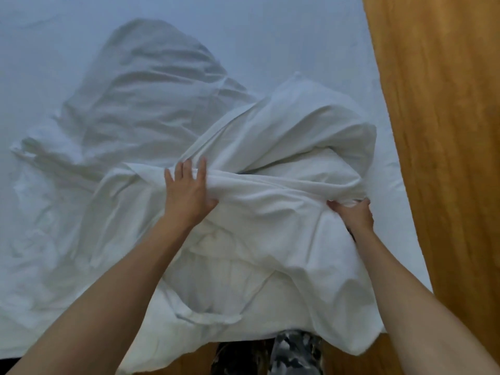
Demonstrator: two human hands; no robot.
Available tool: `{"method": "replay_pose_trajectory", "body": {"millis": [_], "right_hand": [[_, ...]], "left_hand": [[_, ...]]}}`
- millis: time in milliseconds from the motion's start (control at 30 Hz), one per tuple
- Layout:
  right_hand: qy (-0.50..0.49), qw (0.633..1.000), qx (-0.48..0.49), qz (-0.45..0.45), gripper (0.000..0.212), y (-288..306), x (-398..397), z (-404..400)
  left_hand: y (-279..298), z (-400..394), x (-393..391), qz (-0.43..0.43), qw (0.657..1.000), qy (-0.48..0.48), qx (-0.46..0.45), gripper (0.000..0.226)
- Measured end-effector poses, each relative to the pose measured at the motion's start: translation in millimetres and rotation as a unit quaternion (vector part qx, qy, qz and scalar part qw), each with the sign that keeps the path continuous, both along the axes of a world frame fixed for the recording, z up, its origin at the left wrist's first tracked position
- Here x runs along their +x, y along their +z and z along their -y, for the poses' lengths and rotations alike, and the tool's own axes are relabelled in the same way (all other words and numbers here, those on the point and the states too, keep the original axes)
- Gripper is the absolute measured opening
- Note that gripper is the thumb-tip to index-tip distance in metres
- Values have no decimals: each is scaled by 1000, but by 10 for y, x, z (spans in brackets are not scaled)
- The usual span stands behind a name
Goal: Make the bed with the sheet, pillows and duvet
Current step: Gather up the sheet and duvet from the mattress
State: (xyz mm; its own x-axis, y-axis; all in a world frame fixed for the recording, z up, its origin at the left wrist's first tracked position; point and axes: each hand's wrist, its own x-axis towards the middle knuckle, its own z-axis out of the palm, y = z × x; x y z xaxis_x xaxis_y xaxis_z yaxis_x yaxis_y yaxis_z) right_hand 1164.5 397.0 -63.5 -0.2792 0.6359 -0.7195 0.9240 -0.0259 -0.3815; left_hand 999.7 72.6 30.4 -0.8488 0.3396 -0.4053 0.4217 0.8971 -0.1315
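Note:
A white pillow [305, 131] lies half inside a white pillowcase [265, 239] at the near right part of the bed. My left hand [189, 190] lies on the bunched fabric with fingers spread and the thumb hooked under a fold. My right hand [351, 212] grips a bunch of the case at its right side, fingers curled into the cloth. The open end of the case hangs over the bed's near edge. A second crumpled white cloth [130, 109] lies spread to the left. A white fitted sheet [284, 36] covers the mattress.
An orange-brown wooden surface [438, 131] runs along the right side of the bed. Below the bed edge I see patterned trousers [292, 353] and wooden floor [194, 361].

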Motion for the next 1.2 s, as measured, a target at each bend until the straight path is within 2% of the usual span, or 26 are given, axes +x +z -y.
{"method": "replay_pose_trajectory", "body": {"millis": [167, 233, 300, 367, 467, 567, 767, 867, 1033, 1100, 1200], "right_hand": [[-25, 996, -54, -73, 73, 114, 26, 348], [-42, 993, -46, -97, 71, 228, 40, 571], [-67, 989, -46, -123, 72, 359, 40, 828], [-86, 985, -55, -139, 71, 498, 15, 1077], [-116, 977, -61, -171, 65, 759, -32, 1430], [-117, 968, -50, -216, 48, 1159, -80, 1855], [-63, 937, -25, -343, 52, 2225, -264, 3424], [9, 915, -8, -404, 54, 2703, -462, 4538], [210, 897, 22, -388, 53, 3171, -737, 6285], [296, 883, 12, -364, 49, 3192, -761, 6771], [422, 842, 22, -335, 41, 3017, -727, 7333]], "left_hand": [[-61, 42, -225, -28, 999, 32, 20, 98], [-22, 102, -273, -19, 996, 65, 57, 87], [12, 194, -286, 8, 991, 94, 94, 58], [78, 298, -257, 58, 989, 79, 111, 35], [286, 546, -149, 81, 980, 35, 179, 27], [579, 1000, -2, 67, 964, 13, 256, 20], [1293, 2603, 382, 59, 917, 22, 393, 12], [1686, 3720, 507, 35, 909, 36, 414, 22], [2059, 5452, 862, 29, 900, 149, 409, 25], [2049, 5901, 1187, 39, 872, 230, 431, 23], [1753, 6291, 1695, 69, 805, 378, 453, 25]]}}
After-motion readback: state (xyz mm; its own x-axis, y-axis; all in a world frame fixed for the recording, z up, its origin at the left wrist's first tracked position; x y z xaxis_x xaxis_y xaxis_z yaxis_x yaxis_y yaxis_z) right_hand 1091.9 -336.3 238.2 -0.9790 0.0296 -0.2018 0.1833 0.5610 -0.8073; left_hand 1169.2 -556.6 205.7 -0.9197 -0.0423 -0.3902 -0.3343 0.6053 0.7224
